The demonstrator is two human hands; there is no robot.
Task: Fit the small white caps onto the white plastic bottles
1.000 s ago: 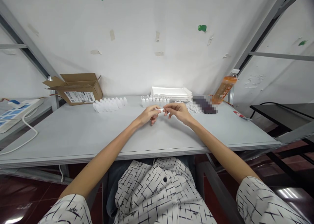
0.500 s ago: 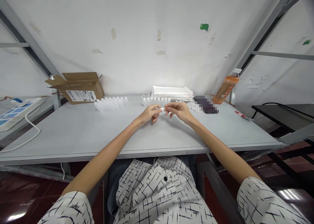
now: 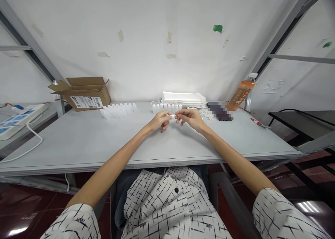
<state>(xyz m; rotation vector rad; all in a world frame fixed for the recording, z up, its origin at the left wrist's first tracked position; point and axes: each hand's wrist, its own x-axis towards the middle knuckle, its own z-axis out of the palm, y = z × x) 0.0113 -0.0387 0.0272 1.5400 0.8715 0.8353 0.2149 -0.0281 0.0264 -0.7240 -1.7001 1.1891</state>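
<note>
Above the middle of the table, my left hand (image 3: 160, 121) pinches a small white plastic bottle (image 3: 172, 116) between thumb and fingers. Most of the bottle is covered by my fingertips. Facing it, my right hand (image 3: 192, 119) is closed in a pinch at the bottle's other end; what sits between its fingertips is too small to make out. Just behind my hands stands a row of small white bottles (image 3: 154, 108), some with loops on top. To the left are several rows of similar white bottles (image 3: 119, 110) without visible loops. A pile of white loop-like pieces (image 3: 207, 114) lies beyond my right hand.
An opened cardboard box (image 3: 87, 94) stands at the back left, and a stack of white sheets or packets (image 3: 184, 98) lies against the wall. At right are a dark phone-like object (image 3: 225, 115) and an orange drink bottle (image 3: 241, 94). A power strip (image 3: 23, 118) sits far left.
</note>
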